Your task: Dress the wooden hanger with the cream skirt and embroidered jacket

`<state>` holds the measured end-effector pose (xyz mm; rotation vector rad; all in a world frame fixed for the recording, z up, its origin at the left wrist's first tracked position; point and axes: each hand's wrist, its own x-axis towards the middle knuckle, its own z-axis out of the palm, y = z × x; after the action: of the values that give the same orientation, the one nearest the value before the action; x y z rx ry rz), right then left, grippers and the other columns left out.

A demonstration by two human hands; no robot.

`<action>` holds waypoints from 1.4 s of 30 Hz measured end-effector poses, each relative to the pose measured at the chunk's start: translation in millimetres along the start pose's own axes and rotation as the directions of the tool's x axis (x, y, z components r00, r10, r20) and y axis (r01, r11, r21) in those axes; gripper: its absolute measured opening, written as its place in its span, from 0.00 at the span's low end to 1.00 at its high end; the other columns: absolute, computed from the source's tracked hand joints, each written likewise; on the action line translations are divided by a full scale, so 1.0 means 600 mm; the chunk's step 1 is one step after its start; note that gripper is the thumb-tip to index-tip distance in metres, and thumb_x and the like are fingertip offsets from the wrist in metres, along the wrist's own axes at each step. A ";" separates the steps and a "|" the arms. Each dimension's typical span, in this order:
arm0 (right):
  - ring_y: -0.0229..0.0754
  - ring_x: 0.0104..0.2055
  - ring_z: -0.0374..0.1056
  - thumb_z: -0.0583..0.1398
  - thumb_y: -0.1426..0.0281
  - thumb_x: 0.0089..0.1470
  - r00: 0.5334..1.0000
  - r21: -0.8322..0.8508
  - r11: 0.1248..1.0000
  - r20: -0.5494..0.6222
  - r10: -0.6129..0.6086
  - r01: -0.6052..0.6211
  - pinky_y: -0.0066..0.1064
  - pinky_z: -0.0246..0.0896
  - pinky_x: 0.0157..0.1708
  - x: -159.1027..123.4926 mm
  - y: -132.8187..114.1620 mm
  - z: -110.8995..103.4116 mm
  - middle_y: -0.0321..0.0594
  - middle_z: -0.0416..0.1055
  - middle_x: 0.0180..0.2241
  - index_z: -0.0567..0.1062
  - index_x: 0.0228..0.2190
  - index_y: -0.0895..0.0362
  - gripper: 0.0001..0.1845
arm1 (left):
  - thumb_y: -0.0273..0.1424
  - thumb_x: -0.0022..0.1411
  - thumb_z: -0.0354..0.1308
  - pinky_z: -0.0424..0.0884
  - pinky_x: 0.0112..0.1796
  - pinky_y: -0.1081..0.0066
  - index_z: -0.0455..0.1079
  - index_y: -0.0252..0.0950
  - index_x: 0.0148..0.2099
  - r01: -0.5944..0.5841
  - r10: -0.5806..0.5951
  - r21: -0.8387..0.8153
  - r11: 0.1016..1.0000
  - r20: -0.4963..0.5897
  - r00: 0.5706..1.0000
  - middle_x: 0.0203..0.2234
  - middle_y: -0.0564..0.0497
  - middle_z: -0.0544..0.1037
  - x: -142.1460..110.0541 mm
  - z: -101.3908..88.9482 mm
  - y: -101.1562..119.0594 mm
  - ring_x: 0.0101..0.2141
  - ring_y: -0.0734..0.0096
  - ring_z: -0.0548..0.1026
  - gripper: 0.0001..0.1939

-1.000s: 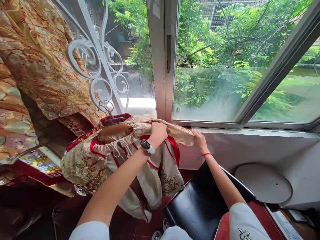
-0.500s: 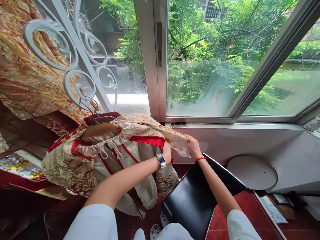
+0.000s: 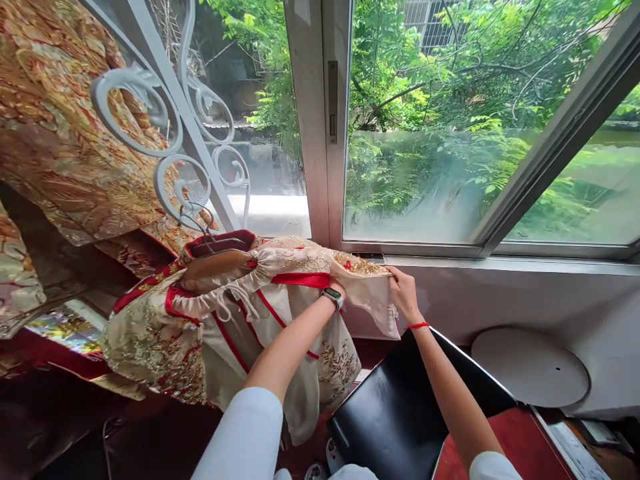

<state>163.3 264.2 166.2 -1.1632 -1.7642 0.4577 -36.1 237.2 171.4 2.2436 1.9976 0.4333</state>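
Observation:
A cream embroidered jacket with red trim and gold sequins hangs open on a hanger by the white scrollwork. My right hand, a red string at its wrist, is closed on the cuff edge of the sleeve and holds it out along the sill. My left hand, with a watch on its wrist, reaches into the jacket at the base of that sleeve. Its fingers are hidden by the cloth.
Below my arms stands a black chair. A round grey board leans at the wall on the right. White metal scrollwork and gold-red cloth fill the left. A phone on the sill is partly covered.
The sleeve is turned so that its sequinned band shows on top, and its pale cloth hangs lower. My left hand sits deeper in the jacket. The view has shifted slightly left.

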 end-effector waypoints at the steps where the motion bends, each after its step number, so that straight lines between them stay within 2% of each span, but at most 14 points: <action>1: 0.48 0.37 0.73 0.51 0.69 0.54 1.000 0.010 1.000 -0.007 0.017 -0.017 0.34 0.63 0.37 -0.003 -0.009 -0.003 0.44 0.81 0.38 0.81 0.39 0.53 0.20 | 0.32 0.65 0.59 0.72 0.49 0.52 0.72 0.31 0.53 0.013 -0.013 0.037 0.999 0.005 1.000 0.51 0.38 0.75 -0.004 -0.006 -0.007 0.50 0.52 0.74 0.16; 3: 0.47 0.34 0.71 0.51 0.67 0.55 0.998 0.059 0.996 -0.015 0.064 -0.063 0.33 0.61 0.34 -0.020 -0.015 -0.004 0.44 0.80 0.34 0.80 0.36 0.55 0.19 | 0.24 0.63 0.58 0.70 0.49 0.52 0.75 0.27 0.48 0.017 -0.019 0.108 0.994 0.012 1.000 0.48 0.32 0.77 -0.023 -0.018 -0.014 0.50 0.45 0.74 0.12; 5: 0.45 0.29 0.67 0.51 0.64 0.56 0.993 0.135 0.984 0.013 0.116 -0.117 0.32 0.58 0.30 -0.047 -0.009 0.003 0.41 0.76 0.28 0.78 0.32 0.56 0.18 | 0.18 0.61 0.54 0.68 0.51 0.55 0.76 0.27 0.46 -0.036 0.034 0.144 0.989 0.022 0.999 0.47 0.32 0.78 -0.053 -0.031 -0.005 0.51 0.47 0.74 0.13; 9: 0.41 0.25 0.59 0.51 0.60 0.57 0.986 0.232 0.958 0.030 0.166 -0.168 0.31 0.53 0.26 -0.097 -0.003 0.016 0.35 0.66 0.21 0.71 0.24 0.54 0.17 | 0.16 0.62 0.47 0.63 0.56 0.55 0.74 0.30 0.53 -0.188 0.224 0.338 0.922 -0.070 0.972 0.50 0.34 0.77 -0.097 -0.075 0.053 0.56 0.51 0.69 0.21; 12: 0.41 0.25 0.58 0.52 0.59 0.58 0.990 0.265 0.956 -0.033 0.137 -0.123 0.31 0.54 0.26 -0.113 -0.026 0.016 0.35 0.64 0.23 0.67 0.22 0.53 0.17 | 0.18 0.62 0.48 0.64 0.50 0.53 0.72 0.28 0.56 -0.094 0.169 0.423 0.901 -0.142 0.975 0.45 0.33 0.78 -0.082 -0.136 0.088 0.51 0.48 0.71 0.22; 16: 0.43 0.28 0.61 0.51 0.60 0.60 0.987 0.262 0.963 -0.122 0.101 -0.066 0.32 0.56 0.28 -0.126 -0.064 0.011 0.38 0.66 0.27 0.65 0.21 0.53 0.19 | 0.20 0.61 0.54 0.63 0.48 0.56 0.73 0.31 0.53 0.044 0.026 0.398 0.916 -0.169 0.985 0.48 0.34 0.75 -0.025 -0.211 0.077 0.49 0.50 0.70 0.19; 19: 0.44 0.32 0.64 0.51 0.62 0.61 0.986 0.240 0.970 -0.146 0.080 -0.043 0.33 0.59 0.31 -0.144 -0.076 0.013 0.41 0.68 0.29 0.67 0.22 0.53 0.18 | 0.21 0.61 0.55 0.62 0.46 0.57 0.76 0.31 0.45 0.124 -0.092 0.383 0.915 -0.101 0.991 0.46 0.37 0.76 0.005 -0.232 0.056 0.49 0.51 0.71 0.12; 21: 0.45 0.32 0.65 0.51 0.63 0.61 0.987 0.230 0.973 -0.147 0.069 -0.034 0.33 0.59 0.31 -0.154 -0.084 0.020 0.41 0.69 0.30 0.68 0.22 0.53 0.17 | 0.19 0.63 0.51 0.62 0.46 0.60 0.76 0.31 0.43 0.101 -0.078 0.374 0.922 -0.078 0.994 0.41 0.39 0.78 0.011 -0.237 0.055 0.46 0.55 0.73 0.13; 25: 0.44 0.31 0.66 0.50 0.64 0.62 0.998 0.191 0.982 -0.063 0.017 -0.005 0.33 0.61 0.31 -0.164 -0.119 0.050 0.41 0.69 0.31 0.69 0.24 0.53 0.16 | 0.18 0.68 0.41 0.65 0.41 0.65 0.73 0.32 0.47 0.041 0.040 0.269 0.962 -0.290 0.956 0.44 0.41 0.78 -0.024 -0.252 0.079 0.41 0.62 0.75 0.18; 28: 0.46 0.37 0.71 0.50 0.66 0.63 0.998 0.171 0.984 0.002 -0.057 0.056 0.35 0.66 0.37 -0.195 -0.144 0.083 0.44 0.72 0.37 0.74 0.34 0.52 0.14 | 0.20 0.69 0.40 0.68 0.43 0.66 0.70 0.35 0.51 -0.154 0.205 0.146 0.977 -0.465 0.861 0.48 0.42 0.76 -0.099 -0.234 0.077 0.45 0.63 0.75 0.19; 31: 0.48 0.40 0.73 0.50 0.68 0.63 0.995 0.144 0.985 -0.036 -0.095 0.099 0.38 0.69 0.40 -0.273 -0.137 0.123 0.45 0.73 0.38 0.76 0.40 0.50 0.15 | 0.19 0.67 0.43 0.70 0.50 0.66 0.69 0.38 0.51 -0.371 0.313 0.006 0.928 -0.550 0.774 0.46 0.45 0.77 -0.194 -0.165 0.030 0.49 0.64 0.74 0.18; 36: 0.47 0.35 0.74 0.49 0.75 0.58 0.991 0.054 0.991 0.048 -0.125 0.122 0.37 0.73 0.33 -0.386 -0.100 0.188 0.42 0.74 0.36 0.77 0.45 0.46 0.22 | 0.19 0.63 0.45 0.74 0.43 0.65 0.67 0.41 0.40 -0.261 0.002 -0.265 0.928 -0.699 0.715 0.38 0.49 0.76 -0.276 -0.060 -0.072 0.41 0.66 0.77 0.14; 39: 0.47 0.41 0.73 0.52 0.76 0.56 0.994 -0.006 0.994 0.024 -0.106 0.106 0.40 0.73 0.40 -0.370 -0.128 0.195 0.43 0.73 0.42 0.74 0.52 0.49 0.25 | 0.22 0.64 0.48 0.74 0.41 0.66 0.65 0.40 0.40 -0.336 0.014 -0.244 0.910 -0.790 0.612 0.37 0.49 0.76 -0.280 -0.052 -0.085 0.40 0.67 0.76 0.09; 42: 0.53 0.55 0.66 0.59 0.74 0.50 0.983 -0.027 0.992 -0.135 -0.124 0.121 0.51 0.68 0.53 -0.311 -0.190 0.180 0.49 0.67 0.53 0.65 0.61 0.54 0.35 | 0.25 0.66 0.50 0.74 0.38 0.67 0.63 0.40 0.39 -0.373 0.018 -0.230 0.899 -0.830 0.557 0.35 0.50 0.74 -0.280 -0.055 -0.072 0.37 0.67 0.75 0.05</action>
<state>33.2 68.3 101.9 -1.0661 -1.7125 0.2816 -102.4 73.7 167.9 2.1732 1.6392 2.0325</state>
